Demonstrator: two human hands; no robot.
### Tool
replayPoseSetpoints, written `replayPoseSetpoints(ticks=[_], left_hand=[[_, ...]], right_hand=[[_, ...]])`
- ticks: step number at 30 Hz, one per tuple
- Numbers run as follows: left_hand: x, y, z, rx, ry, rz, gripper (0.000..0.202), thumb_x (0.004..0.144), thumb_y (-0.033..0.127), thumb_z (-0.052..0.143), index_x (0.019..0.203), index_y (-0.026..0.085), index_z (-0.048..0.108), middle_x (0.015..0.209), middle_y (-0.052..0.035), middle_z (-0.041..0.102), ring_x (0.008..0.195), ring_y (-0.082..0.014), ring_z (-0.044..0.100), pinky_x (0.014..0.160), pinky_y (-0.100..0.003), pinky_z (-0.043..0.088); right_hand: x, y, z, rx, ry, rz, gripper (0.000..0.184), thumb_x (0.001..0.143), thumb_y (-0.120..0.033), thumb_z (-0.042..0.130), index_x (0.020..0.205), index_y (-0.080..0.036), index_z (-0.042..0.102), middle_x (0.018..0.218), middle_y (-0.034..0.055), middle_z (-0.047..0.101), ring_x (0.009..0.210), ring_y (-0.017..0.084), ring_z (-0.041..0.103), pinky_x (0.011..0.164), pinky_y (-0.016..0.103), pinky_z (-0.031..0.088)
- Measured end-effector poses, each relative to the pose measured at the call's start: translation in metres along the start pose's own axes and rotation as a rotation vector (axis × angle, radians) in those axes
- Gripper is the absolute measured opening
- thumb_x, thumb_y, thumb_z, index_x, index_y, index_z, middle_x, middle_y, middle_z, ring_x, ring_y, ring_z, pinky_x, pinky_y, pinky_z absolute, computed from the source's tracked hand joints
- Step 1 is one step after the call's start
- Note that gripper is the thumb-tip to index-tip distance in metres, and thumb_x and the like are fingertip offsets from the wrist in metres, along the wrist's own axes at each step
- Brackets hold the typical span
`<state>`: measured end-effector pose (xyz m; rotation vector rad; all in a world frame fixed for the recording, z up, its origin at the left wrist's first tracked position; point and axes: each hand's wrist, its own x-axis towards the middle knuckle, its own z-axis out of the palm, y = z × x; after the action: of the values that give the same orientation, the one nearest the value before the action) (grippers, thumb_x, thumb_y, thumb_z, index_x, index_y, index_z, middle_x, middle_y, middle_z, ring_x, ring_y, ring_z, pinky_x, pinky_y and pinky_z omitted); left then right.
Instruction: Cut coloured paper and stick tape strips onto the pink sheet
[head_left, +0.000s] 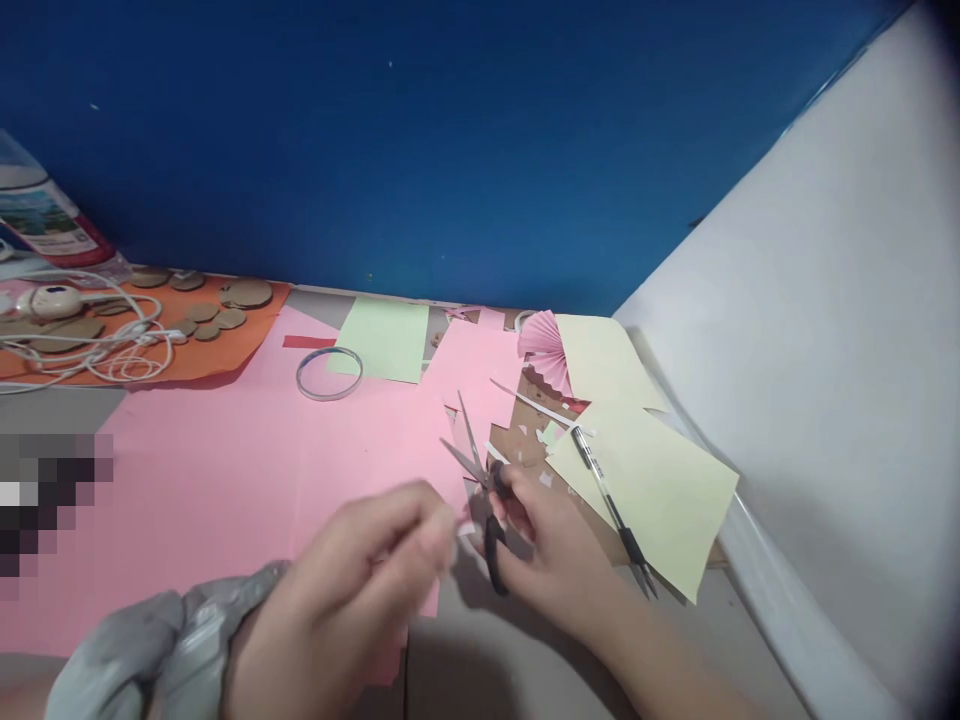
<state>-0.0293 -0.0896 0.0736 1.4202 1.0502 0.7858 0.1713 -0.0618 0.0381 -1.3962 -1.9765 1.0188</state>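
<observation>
Home craft desk: coloured paper [225, 470], scissors [480, 480]

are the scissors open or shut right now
Open. The scissors held in the right hand have their two blades spread in a V, tips apart, over the pink paper.

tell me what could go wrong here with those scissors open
The scissors in the right hand are open with the left hand close beside the handles; a fingertip could get nicked. The blades point over the pink paper, so a stray snip might cut it. The pen lying loose on the yellow sheet could roll off.
</observation>
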Motion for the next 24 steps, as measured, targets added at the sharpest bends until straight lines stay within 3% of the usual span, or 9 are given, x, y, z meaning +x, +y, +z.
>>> replayPoseSetpoints(ticks=[1,3,6,7,9,11,14,17,24], left_hand=[[0.003,0.000,-0.004,0.028,0.084,0.025,0.035,0.094,0.040,0.036,0.066,0.021,0.043,0.057,0.0033,0.041,0.051,-0.0099,0.037,0.048,-0.022,0.035],[0.008,-0.001,-0.011,0.072,0.134,0.121,0.032,0.095,0.036,0.035,0.068,0.021,0.043,0.059,0.0033,0.041,0.052,-0.0099,0.037,0.048,-0.022,0.034],[0.017,-0.002,-0.023,0.121,0.245,0.285,0.023,0.095,0.030,0.036,0.076,0.022,0.044,0.066,0.0030,0.043,0.058,-0.0109,0.040,0.051,-0.023,0.035],[0.021,-0.001,-0.028,0.162,0.345,0.348,0.020,0.095,0.028,0.036,0.079,0.023,0.045,0.069,0.0028,0.043,0.062,-0.0113,0.041,0.054,-0.023,0.037],[0.032,0.002,-0.039,0.452,0.364,0.446,0.008,0.093,0.023,0.042,0.088,0.022,0.049,0.080,0.0010,0.049,0.075,-0.0130,0.047,0.068,-0.027,0.041],[0.044,0.004,-0.051,0.867,0.292,0.542,0.010,0.089,0.023,0.051,0.097,0.022,0.057,0.098,-0.0032,0.054,0.096,-0.0192,0.048,0.086,-0.036,0.039],[0.056,0.002,-0.060,1.156,0.065,0.610,0.020,0.090,0.024,0.048,0.106,0.022,0.060,0.108,-0.0052,0.059,0.102,-0.0234,0.049,0.089,-0.041,0.039],[0.060,-0.006,-0.058,1.265,-0.099,0.612,0.022,0.092,0.025,0.045,0.106,0.017,0.060,0.097,-0.0067,0.064,0.089,-0.0215,0.056,0.078,-0.038,0.043],[0.061,-0.016,-0.051,1.300,-0.224,0.577,0.015,0.090,0.023,0.050,0.090,0.018,0.065,0.088,-0.0046,0.064,0.083,-0.0199,0.055,0.072,-0.034,0.040]], right_hand=[[0.001,0.000,0.001,-0.149,0.053,-0.011,0.016,0.075,-0.029,0.057,0.083,-0.021,0.047,0.070,-0.0007,0.050,0.062,0.015,0.046,0.056,0.027,0.034],[0.003,0.002,0.001,-0.346,0.124,0.000,0.021,0.073,-0.027,0.057,0.091,-0.020,0.049,0.075,0.0010,0.054,0.068,0.018,0.051,0.058,0.028,0.036],[0.006,0.005,0.000,-0.471,0.173,-0.013,0.024,0.075,-0.028,0.057,0.096,-0.020,0.049,0.084,0.0033,0.058,0.078,0.021,0.055,0.062,0.030,0.039],[0.006,0.006,-0.001,-0.502,0.186,-0.032,0.023,0.075,-0.027,0.057,0.096,-0.020,0.049,0.086,0.0041,0.059,0.081,0.022,0.055,0.064,0.031,0.040],[0.008,0.009,-0.002,-0.566,0.209,-0.076,0.023,0.076,-0.026,0.057,0.096,-0.019,0.050,0.091,0.0061,0.060,0.086,0.025,0.054,0.070,0.033,0.041],[0.009,0.011,-0.002,-0.616,0.191,-0.115,0.021,0.076,-0.024,0.057,0.095,-0.018,0.052,0.095,0.0079,0.060,0.089,0.026,0.052,0.075,0.036,0.041],[0.009,0.011,-0.001,-0.638,0.116,-0.146,0.017,0.077,-0.023,0.057,0.093,-0.018,0.053,0.096,0.0080,0.060,0.090,0.026,0.051,0.076,0.037,0.041],[0.008,0.008,0.001,-0.637,0.073,-0.156,0.016,0.078,-0.024,0.057,0.093,-0.017,0.054,0.096,0.0076,0.060,0.089,0.025,0.051,0.076,0.038,0.040],[0.007,0.007,0.006,-0.652,0.018,-0.157,0.017,0.079,-0.026,0.059,0.093,-0.017,0.055,0.096,0.0070,0.062,0.086,0.024,0.051,0.074,0.037,0.038]])
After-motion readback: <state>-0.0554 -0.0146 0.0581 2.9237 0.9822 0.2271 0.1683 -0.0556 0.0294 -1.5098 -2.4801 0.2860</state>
